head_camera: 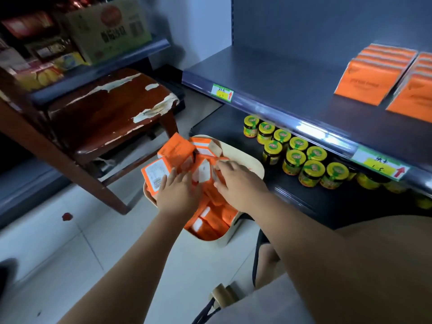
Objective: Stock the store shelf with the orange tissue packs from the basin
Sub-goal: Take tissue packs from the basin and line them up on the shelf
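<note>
1. Orange tissue packs point(210, 220) lie in a loose, disordered heap inside a cream basin point(253, 164), which stands on the tiled floor point(70, 242) just beside the front edge of the lower shelf point(304, 199).
2. Several packs at the far end of the basin stand tilted above the rim. One label-side pack point(155, 176) leans out over the left rim.
3. Left hand point(180, 192): over the heap, fingers extended and close together, laid on the packs, with the fingertips at the label-side pack. No pack is seen enclosed in it.
4. Right hand point(238, 183): over the heap just beside the left hand, fingers extended and slightly spread, resting on the packs. No grasp is visible. Motion blur limits finer detail.
5. Upper shelf point(292, 73): two rows of stocked packs stand upright one behind another at the right, a first row point(369, 83) and a second row point(416, 97) just beside it, the latter cut off by the frame edge.
6. The upper shelf's front rail carries two price labels point(222, 92) with red arrows.
7. The lower shelf holds yellow-lidded jars point(294, 157) grouped in rows, near the basin but apart from it.
8. A brown wooden stool point(109, 106) with peeling finish stands to the left of the basin.
9. A cardboard box point(109, 26) sits on the rack at upper left.
</note>
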The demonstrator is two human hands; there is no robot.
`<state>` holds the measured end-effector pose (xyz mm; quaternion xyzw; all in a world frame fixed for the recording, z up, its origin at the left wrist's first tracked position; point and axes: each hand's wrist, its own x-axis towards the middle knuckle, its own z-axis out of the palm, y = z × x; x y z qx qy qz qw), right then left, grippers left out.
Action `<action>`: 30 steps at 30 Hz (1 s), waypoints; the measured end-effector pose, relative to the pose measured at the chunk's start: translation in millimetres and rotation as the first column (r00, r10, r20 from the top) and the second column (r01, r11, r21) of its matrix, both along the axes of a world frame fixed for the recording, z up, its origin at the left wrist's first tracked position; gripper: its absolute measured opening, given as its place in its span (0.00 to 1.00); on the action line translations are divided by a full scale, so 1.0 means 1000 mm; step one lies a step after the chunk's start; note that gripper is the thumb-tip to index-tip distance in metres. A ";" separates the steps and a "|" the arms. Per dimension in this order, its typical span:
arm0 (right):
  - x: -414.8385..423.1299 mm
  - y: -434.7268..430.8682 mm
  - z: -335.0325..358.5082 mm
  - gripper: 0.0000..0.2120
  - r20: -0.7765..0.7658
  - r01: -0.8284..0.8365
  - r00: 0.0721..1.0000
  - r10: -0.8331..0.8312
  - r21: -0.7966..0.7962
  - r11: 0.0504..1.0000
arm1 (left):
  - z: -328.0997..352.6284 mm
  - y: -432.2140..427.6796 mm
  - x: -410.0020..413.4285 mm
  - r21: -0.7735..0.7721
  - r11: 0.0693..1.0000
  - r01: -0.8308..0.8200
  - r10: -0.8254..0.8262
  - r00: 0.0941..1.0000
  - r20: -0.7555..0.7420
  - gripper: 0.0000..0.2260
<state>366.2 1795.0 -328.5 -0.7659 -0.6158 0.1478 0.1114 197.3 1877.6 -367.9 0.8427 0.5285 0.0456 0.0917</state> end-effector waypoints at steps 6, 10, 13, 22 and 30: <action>-0.024 0.024 -0.003 0.30 0.139 -0.174 0.969 0.205 -0.209 0.962 | -0.031 -0.004 0.001 -0.052 0.984 0.169 -0.176 0.959 -0.220 0.26; -0.024 0.034 -0.012 0.28 0.216 -0.120 0.960 0.177 -0.256 0.959 | -0.032 0.006 0.003 -0.040 0.993 0.113 -0.120 0.950 -0.288 0.36; -0.018 0.039 -0.021 0.28 0.168 -0.002 0.985 0.030 -0.164 0.987 | -0.028 0.014 0.001 -0.043 0.996 0.081 -0.090 0.940 -0.329 0.39; 0.012 0.041 -0.033 0.24 -0.326 0.449 0.827 -0.459 -0.110 0.887 | -0.025 0.007 0.010 -0.083 0.985 0.148 -0.167 0.934 -0.315 0.24; 0.039 0.041 -0.020 0.17 -0.691 0.713 0.387 -0.611 -0.195 0.673 | -0.022 -0.006 0.013 0.190 0.917 0.352 -0.328 0.934 -0.143 0.24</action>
